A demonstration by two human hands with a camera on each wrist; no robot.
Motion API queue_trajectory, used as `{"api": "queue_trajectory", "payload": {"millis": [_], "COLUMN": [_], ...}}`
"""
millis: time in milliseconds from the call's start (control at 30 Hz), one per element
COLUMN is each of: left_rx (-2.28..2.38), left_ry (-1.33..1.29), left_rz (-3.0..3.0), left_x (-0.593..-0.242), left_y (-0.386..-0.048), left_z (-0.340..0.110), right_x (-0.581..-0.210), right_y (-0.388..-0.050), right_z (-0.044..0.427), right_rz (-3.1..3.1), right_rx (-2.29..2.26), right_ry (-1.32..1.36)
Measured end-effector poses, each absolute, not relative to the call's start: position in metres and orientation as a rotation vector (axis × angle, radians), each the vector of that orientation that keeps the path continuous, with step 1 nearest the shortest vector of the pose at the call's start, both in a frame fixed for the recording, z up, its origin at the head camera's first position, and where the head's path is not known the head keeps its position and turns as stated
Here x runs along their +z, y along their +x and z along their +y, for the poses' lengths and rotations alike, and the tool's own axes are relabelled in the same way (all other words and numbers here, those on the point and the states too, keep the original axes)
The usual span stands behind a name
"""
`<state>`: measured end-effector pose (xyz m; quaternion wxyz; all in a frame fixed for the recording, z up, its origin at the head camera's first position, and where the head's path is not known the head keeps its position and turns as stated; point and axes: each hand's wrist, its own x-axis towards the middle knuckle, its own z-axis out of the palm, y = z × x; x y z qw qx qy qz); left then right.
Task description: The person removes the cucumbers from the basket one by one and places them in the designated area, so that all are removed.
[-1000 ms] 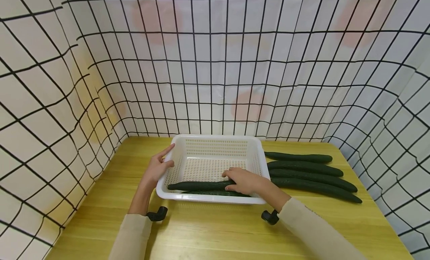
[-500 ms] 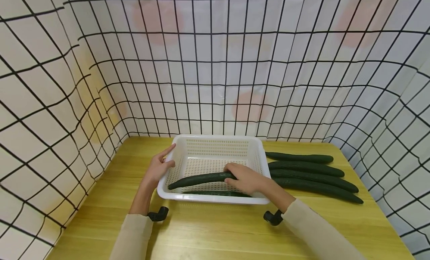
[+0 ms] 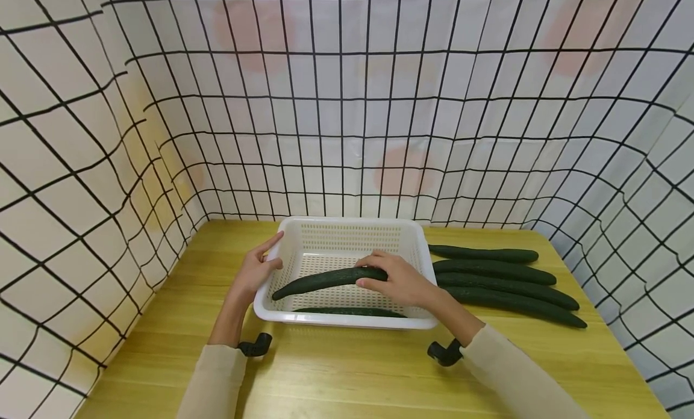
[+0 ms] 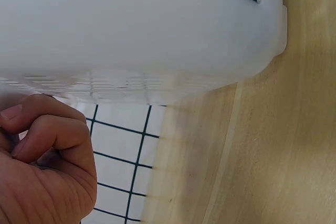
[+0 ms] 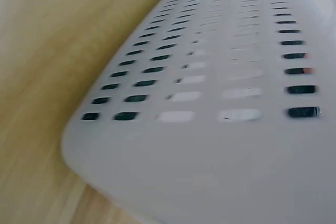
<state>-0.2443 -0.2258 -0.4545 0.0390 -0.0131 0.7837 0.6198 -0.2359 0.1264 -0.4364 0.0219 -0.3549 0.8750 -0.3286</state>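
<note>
In the head view a white slotted plastic basket (image 3: 352, 221) sits on the table. My left hand (image 3: 253, 274) grips its left rim, thumb over the edge. The left wrist view shows curled fingers (image 4: 58, 135) of that hand beside the basket's outer wall (image 4: 131, 30). Inside the basket my right hand (image 3: 398, 280) holds a long dark green cucumber (image 3: 320, 280) by its right part, that end raised and the left tip low near the left wall. A second cucumber (image 3: 349, 312) lies along the near wall. The right wrist view has only the basket wall (image 5: 210, 166), with dark green showing through slots.
Several more cucumbers (image 3: 504, 286) lie side by side on the wooden table (image 3: 347, 371), right of the basket, close to its right wall. Black-grid white sheeting (image 3: 358, 136) stands behind and on both sides.
My right hand has taken hold of the upper cucumber and lifted its right end, moving it away from the near wall toward the basket's middle. My left hand stays on the rim.
</note>
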Motion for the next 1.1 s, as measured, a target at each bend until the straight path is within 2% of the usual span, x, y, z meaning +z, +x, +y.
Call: {"api": "queue_trajectory", "payload": {"millis": [500,900,1100], "left_rx": [1.916,1.935,1.931], "left_ry": [-0.011,-0.030,-0.032], "left_rz": [2.408,2.367,2.341], "left_x": [-0.459,-0.459,-0.444], "left_y": [-0.247,-0.247,-0.238], "left_z": [-0.226,-0.227,-0.224], "right_x": [-0.398,-0.404,-0.411], "right_y": [-0.224,-0.213,-0.208], "right_z": [0.165,0.219,0.246], "right_rz": [2.784,2.903,2.960], "right_rx": [-1.225,-1.161,-1.135], "right_ry": [-1.065,-0.890,-0.861]}}
